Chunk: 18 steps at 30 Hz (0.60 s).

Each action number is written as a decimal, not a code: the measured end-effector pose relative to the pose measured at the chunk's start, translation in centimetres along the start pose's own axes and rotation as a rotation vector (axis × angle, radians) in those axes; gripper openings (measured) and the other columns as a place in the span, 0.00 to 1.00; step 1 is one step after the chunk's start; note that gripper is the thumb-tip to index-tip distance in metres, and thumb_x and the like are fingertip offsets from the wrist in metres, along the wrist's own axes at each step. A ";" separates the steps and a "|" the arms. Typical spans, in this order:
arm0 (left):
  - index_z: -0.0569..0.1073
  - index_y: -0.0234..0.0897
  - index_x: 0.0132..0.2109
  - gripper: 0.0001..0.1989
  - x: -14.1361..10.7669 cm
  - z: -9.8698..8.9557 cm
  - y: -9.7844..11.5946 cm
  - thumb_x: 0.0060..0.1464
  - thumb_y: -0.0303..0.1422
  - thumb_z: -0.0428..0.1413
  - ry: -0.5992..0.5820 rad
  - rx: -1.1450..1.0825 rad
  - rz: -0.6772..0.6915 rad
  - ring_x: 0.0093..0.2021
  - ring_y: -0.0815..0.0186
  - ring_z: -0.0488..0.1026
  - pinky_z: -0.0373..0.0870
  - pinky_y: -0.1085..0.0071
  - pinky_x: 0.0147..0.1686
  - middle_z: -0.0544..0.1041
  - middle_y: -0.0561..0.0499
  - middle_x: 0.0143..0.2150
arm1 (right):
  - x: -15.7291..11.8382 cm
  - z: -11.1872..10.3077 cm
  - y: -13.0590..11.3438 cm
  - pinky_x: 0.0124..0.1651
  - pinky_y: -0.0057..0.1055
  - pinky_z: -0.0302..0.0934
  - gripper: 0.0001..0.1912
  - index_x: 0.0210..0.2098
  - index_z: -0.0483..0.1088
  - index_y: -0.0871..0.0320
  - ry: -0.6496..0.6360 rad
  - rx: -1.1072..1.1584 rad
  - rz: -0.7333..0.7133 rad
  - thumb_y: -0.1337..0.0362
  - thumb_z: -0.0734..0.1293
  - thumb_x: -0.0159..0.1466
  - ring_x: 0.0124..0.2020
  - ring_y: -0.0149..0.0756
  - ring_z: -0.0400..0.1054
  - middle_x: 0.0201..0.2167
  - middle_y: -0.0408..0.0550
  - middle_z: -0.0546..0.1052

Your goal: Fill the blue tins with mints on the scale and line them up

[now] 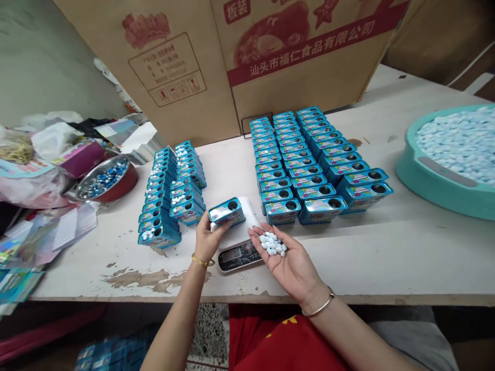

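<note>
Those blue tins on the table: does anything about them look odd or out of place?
Yes, one difference: several tins in the left group show white candies at their round openings, while the tins in the right group show dark, apparently unfilled openings.

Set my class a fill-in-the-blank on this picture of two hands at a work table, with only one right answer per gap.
The left hand holds a blue tin, and the bangle on that wrist is ____ in colour.
The right hand lies palm ____ with white mints on it.
A teal round tray lies to the ____ of the rows of tins.

Missing words: gold; up; right.
</note>
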<state>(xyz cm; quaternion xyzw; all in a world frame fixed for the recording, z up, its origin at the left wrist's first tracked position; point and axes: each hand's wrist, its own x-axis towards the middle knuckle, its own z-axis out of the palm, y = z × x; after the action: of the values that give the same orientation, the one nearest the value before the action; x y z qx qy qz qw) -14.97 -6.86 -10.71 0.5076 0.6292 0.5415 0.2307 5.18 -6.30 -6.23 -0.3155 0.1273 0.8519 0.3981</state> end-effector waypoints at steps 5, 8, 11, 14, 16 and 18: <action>0.67 0.38 0.53 0.27 -0.1 -0.9 0.5 0.45 0.36 0.63 -0.009 0.145 0.084 0.48 0.61 0.70 0.68 0.65 0.46 0.72 0.45 0.49 | -1.1 -0.9 -0.2 0.48 0.36 0.69 0.10 0.43 0.68 0.69 0.026 -0.030 0.016 0.71 0.60 0.63 0.51 0.48 0.68 0.40 0.61 0.78; 0.63 0.40 0.57 0.32 -2.3 -0.9 3.1 0.45 0.34 0.63 0.178 0.411 0.325 0.53 0.58 0.66 0.66 0.60 0.49 0.69 0.43 0.53 | -1.5 -1.4 -0.1 0.47 0.35 0.70 0.10 0.42 0.69 0.68 0.048 -0.043 0.040 0.71 0.59 0.64 0.50 0.46 0.69 0.40 0.61 0.78; 0.65 0.40 0.55 0.23 -5.8 0.7 6.2 0.51 0.31 0.59 -0.031 0.437 0.478 0.45 0.63 0.69 0.69 0.65 0.43 0.71 0.45 0.45 | -1.7 -2.1 0.0 0.41 0.33 0.72 0.12 0.43 0.69 0.68 0.063 -0.053 0.066 0.70 0.58 0.65 0.44 0.41 0.74 0.39 0.59 0.79; 0.66 0.36 0.54 0.19 -8.8 3.3 7.9 0.55 0.32 0.55 -0.372 0.442 0.427 0.43 0.63 0.68 0.70 0.65 0.43 0.70 0.43 0.45 | -1.8 -3.1 0.2 0.25 0.23 0.69 0.13 0.44 0.70 0.66 0.054 -0.068 0.094 0.70 0.57 0.65 0.33 0.34 0.76 0.35 0.55 0.79; 0.68 0.35 0.51 0.14 -10.0 4.9 8.2 0.57 0.32 0.52 -0.412 0.504 0.364 0.43 0.62 0.68 0.70 0.64 0.42 0.70 0.43 0.43 | -1.8 -3.8 0.2 0.23 0.20 0.68 0.13 0.43 0.70 0.66 0.073 -0.078 0.088 0.71 0.57 0.65 0.30 0.31 0.75 0.34 0.54 0.80; 0.70 0.35 0.47 0.10 -10.5 6.1 8.1 0.59 0.31 0.49 -0.415 0.547 0.308 0.41 0.63 0.68 0.71 0.66 0.41 0.70 0.44 0.41 | -1.8 -4.4 0.1 0.29 0.22 0.70 0.12 0.40 0.72 0.66 0.106 -0.076 0.064 0.71 0.57 0.65 0.31 0.31 0.75 0.33 0.54 0.80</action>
<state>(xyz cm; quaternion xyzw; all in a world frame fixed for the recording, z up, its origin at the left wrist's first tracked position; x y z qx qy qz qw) -2.74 -14.27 -7.84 0.7380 0.6067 0.2675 0.1249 7.86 -9.45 -8.47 -0.3710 0.1258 0.8505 0.3509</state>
